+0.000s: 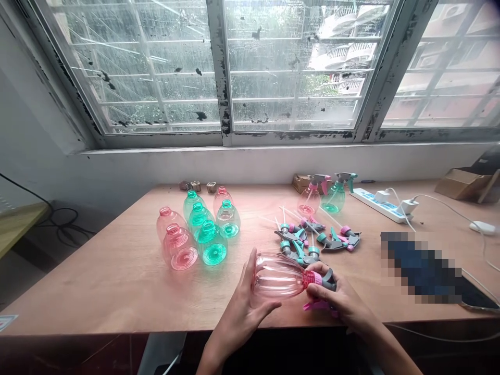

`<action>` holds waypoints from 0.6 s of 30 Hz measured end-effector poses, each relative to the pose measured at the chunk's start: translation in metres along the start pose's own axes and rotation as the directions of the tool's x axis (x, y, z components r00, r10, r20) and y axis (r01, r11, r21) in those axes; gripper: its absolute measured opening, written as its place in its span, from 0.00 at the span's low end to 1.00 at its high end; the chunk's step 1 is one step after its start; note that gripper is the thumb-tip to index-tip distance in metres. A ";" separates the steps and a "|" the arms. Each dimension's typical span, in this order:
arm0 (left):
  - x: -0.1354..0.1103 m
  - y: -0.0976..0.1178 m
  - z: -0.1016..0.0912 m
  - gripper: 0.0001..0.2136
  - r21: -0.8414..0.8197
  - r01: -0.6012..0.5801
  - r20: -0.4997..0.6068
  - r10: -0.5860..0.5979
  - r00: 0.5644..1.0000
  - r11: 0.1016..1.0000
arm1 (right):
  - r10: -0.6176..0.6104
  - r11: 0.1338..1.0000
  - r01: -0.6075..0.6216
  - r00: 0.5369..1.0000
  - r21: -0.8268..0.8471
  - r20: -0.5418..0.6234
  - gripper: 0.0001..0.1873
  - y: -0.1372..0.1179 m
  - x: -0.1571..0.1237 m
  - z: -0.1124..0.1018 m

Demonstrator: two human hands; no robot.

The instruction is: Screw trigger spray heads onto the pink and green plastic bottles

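Observation:
A clear pink spray bottle (279,276) lies on its side in the air near the table's front edge, its base to the left. My left hand (244,312) cups the base, with the thumb below and the fingers behind. My right hand (338,297) pinches the pink collar of the grey-and-pink trigger sprayer (329,279) at the bottle's neck. Part of the sprayer is hidden by the fingers. Just beyond the bottle lies a pile of loose trigger sprayers (300,245) in grey, teal and pink, some with thin white tubes.
At left stand several open bottles, including a green bottle (213,245) and a pink bottle (179,247). Two spray bottles with sprayers, one pink (309,200) and one green (334,198), stand at the back beside a power strip (380,204). A blurred dark object (425,271) lies right.

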State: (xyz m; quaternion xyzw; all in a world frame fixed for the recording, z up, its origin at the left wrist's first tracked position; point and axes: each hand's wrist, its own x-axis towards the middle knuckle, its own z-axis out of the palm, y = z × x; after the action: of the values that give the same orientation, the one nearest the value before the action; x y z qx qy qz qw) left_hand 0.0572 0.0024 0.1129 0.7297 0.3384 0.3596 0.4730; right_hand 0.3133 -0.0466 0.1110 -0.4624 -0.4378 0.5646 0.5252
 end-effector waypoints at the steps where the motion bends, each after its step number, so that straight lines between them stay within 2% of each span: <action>1: 0.000 0.001 0.000 0.49 0.006 0.004 0.001 -0.004 1.000 1.000 | -0.005 1.000 0.005 1.000 -0.004 0.003 0.23 -0.001 0.000 0.000; 5: 0.001 0.004 0.001 0.55 0.001 0.032 0.005 -0.032 0.999 0.999 | 0.003 1.000 -0.003 1.000 -0.011 0.019 0.23 -0.001 0.000 0.001; 11: 0.003 0.001 0.002 0.52 -0.027 0.066 -0.007 -0.066 0.998 0.997 | 0.024 0.999 -0.024 1.000 0.031 -0.010 0.24 0.001 0.000 0.000; 18: 0.001 -0.004 0.001 0.46 0.033 -0.015 -0.004 0.015 1.000 0.999 | 0.014 1.000 -0.014 1.000 -0.011 -0.001 0.23 0.002 0.000 0.000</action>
State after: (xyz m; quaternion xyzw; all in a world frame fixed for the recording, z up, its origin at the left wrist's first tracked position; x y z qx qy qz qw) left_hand 0.0576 0.0038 0.1095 0.7391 0.3399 0.3592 0.4573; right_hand 0.3134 -0.0470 0.1094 -0.4685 -0.4375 0.5657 0.5187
